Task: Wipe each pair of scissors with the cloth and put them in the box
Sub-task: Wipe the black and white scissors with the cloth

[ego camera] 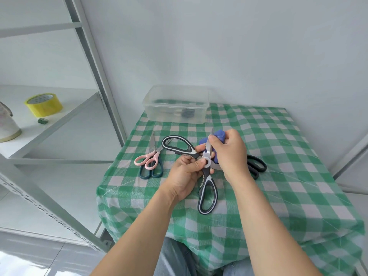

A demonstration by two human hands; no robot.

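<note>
My left hand (186, 176) grips large black-and-white kitchen scissors (207, 193) near the pivot; they are spread wide open above the table. My right hand (229, 150) holds a blue cloth (218, 135) bunched around one upright blade. Pink-handled scissors (148, 159) lie on dark teal-handled scissors (151, 172) at the left. Black-handled scissors (256, 166) lie to the right, partly behind my right wrist. A clear plastic box (176, 104) at the table's far edge holds one dark-handled pair.
The table wears a green-and-white checked cloth (278, 156). A grey metal shelf unit (59, 120) stands at the left with a yellow tape roll (43, 104) on it. White walls close in behind and at the right.
</note>
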